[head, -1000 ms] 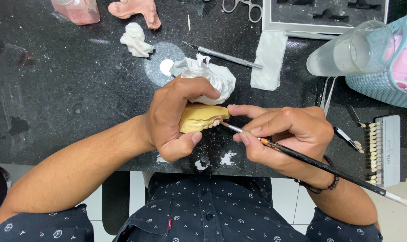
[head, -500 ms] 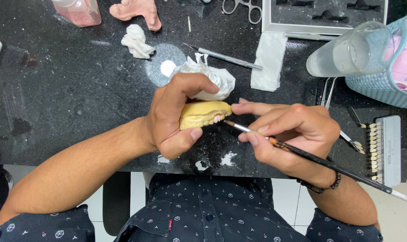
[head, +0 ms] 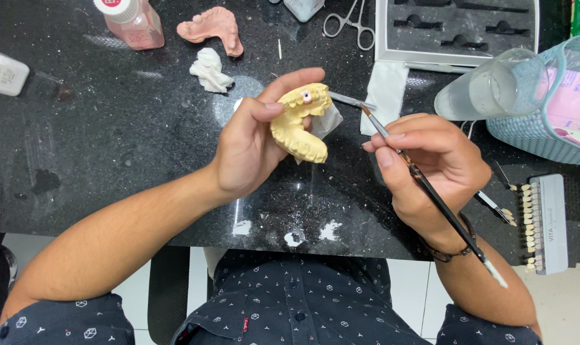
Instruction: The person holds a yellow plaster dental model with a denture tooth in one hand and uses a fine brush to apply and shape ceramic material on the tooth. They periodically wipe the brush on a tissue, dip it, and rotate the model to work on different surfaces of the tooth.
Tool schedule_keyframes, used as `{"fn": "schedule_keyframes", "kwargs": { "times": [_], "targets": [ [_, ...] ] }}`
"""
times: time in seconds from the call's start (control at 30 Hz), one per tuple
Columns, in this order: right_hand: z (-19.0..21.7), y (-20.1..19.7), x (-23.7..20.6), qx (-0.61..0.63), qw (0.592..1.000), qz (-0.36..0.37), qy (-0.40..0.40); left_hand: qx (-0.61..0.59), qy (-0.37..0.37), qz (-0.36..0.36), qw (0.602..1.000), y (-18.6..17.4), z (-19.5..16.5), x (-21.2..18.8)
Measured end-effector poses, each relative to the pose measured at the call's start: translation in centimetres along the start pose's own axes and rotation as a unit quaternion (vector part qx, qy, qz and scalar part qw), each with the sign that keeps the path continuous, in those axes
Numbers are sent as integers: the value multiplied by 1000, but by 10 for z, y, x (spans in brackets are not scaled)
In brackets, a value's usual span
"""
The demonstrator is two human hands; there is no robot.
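**Yellow dental cast held up, brush drawn back**

The yellow dental cast [head: 299, 124] is gripped by the fingers [head: 290, 80] of the left hand [head: 248, 147], which are curled around its arch from above and behind with the thumb set against its side; it is held clear above the dark speckled surface [head: 111, 147], tilted so that a small white tooth near its top edge is turned towards the camera. A thin dark brush [head: 430, 191] is pinched between the thumb and fingers of the right hand [head: 430, 172], pen-fashion, with its tip raised and held just apart from the cast, to its right.

A crumpled white tissue [head: 210, 70] and a pink denture base [head: 213, 29] are seen further up the surface, with a pink bottle [head: 133, 22], scissors [head: 347, 22] and a grey tray [head: 456, 29] beyond. A clear cup [head: 491, 89] lies tilted against a blue basket [head: 545, 134] on the right, and a tooth shade guide [head: 545, 223] is set near the right wrist.

The cast is judged to be at risk of slipping, since it is carried by fingertips alone above a hard surface; chipping could follow. The small tooth could be smeared or dislodged if the brush tip is pressed too firmly.
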State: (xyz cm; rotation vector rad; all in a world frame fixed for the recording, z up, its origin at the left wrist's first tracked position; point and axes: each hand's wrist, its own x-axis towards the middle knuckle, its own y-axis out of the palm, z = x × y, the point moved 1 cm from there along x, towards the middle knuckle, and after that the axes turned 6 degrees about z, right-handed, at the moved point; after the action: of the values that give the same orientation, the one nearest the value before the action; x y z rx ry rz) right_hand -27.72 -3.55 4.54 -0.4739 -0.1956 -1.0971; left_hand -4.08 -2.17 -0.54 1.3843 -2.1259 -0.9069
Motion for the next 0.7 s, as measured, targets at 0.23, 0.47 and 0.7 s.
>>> {"fn": "schedule_keyframes", "kwargs": {
  "times": [0.23, 0.47, 0.7],
  "targets": [
    [-11, 3, -1, -165, 978, -4, -127, 169, 23, 49, 984, 6, -3, -3],
    [-8, 6, -7, -179, 970, -19, -166, 110, -15, 88, 990, 4, -2, -4],
    [-3, 8, -10, -70, 992, -26, -106, 82, -52, 116, 988, 4, -3, -5]
  ]
}}
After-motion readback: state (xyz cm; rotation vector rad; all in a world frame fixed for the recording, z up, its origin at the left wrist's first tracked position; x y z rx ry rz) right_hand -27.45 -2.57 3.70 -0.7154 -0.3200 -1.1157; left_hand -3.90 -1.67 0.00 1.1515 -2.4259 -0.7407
